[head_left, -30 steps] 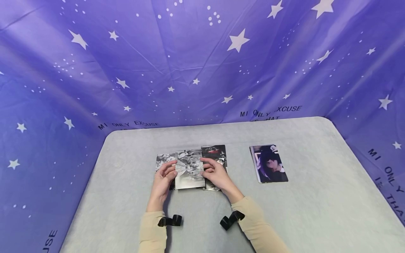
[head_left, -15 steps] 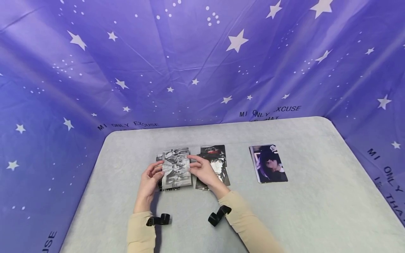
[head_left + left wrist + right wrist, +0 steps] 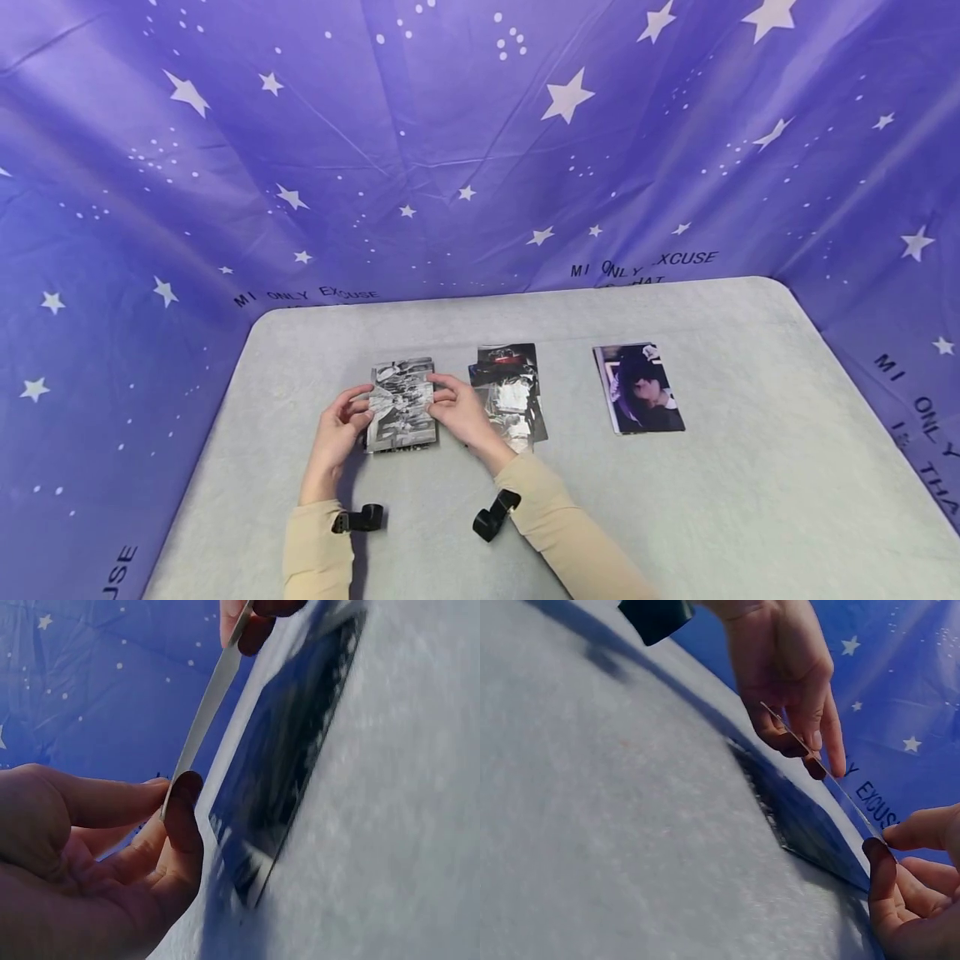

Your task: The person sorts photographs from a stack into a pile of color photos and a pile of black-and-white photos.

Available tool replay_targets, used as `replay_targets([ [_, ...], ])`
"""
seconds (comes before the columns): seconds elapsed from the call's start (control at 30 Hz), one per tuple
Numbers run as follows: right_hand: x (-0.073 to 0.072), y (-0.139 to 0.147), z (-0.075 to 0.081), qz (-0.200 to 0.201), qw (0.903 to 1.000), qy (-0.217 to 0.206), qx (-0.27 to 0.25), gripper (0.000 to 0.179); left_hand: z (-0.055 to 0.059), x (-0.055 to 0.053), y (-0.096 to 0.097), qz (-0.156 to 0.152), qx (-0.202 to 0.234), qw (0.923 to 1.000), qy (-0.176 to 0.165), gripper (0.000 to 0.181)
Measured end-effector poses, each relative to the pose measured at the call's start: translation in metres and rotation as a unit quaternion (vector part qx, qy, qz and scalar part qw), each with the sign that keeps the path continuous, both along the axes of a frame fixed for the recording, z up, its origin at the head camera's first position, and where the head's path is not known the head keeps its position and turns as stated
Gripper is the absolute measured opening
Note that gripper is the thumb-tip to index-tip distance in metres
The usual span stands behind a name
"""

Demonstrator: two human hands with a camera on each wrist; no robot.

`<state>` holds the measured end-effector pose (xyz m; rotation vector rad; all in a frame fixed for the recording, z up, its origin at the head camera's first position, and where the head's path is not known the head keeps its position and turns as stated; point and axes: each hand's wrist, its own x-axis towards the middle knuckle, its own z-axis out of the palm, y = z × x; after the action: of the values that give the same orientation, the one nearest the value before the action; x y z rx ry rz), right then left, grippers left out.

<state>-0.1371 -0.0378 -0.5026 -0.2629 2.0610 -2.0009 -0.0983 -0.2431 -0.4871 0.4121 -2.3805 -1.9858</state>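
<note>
A black-and-white photo print is held by its two side edges, one in each hand. My left hand pinches its left edge between thumb and fingers; my right hand pinches the right edge. Both wrist views show the print almost edge-on, raised over a dark glossy pile of photos lying on the table. From the head view the print covers most of that pile. To the right of my right hand lies a loose, uneven pile of dark photos.
Farther right on the grey cloth-covered table lies a neat stack of photos, a purple-toned portrait on top. A purple star-patterned curtain encloses the table's back and sides. Black straps with cameras sit on both wrists.
Both hands have carried the black-and-white print leftward, from between the two piles to over the left pile. More of the middle pile is now uncovered.
</note>
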Motion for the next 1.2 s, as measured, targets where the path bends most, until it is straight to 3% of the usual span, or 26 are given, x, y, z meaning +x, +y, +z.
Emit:
replay_targets([
  [0.17,0.0,-0.007,-0.003,-0.004,0.9969,0.04,0.067,0.049,0.001,-0.002,-0.003,-0.003,-0.058,0.998,-0.024,0.04],
  [0.3,0.002,-0.009,-0.002,-0.019,0.9881,0.069,0.136,0.05,0.001,-0.003,-0.005,-0.009,-0.103,0.9941,-0.034,0.036],
  [0.6,0.004,-0.013,0.002,-0.014,0.9641,0.111,0.241,0.051,-0.001,-0.006,-0.005,-0.033,-0.215,0.9756,-0.029,0.034],
  [0.83,0.0,-0.015,0.003,0.005,0.9537,0.13,0.271,0.051,0.001,-0.01,-0.006,-0.037,-0.276,0.9604,0.004,0.034],
  [1.2,-0.003,-0.012,0.004,0.03,0.9531,0.117,0.278,0.053,0.002,-0.013,-0.007,-0.054,-0.298,0.9531,0.005,0.033],
])
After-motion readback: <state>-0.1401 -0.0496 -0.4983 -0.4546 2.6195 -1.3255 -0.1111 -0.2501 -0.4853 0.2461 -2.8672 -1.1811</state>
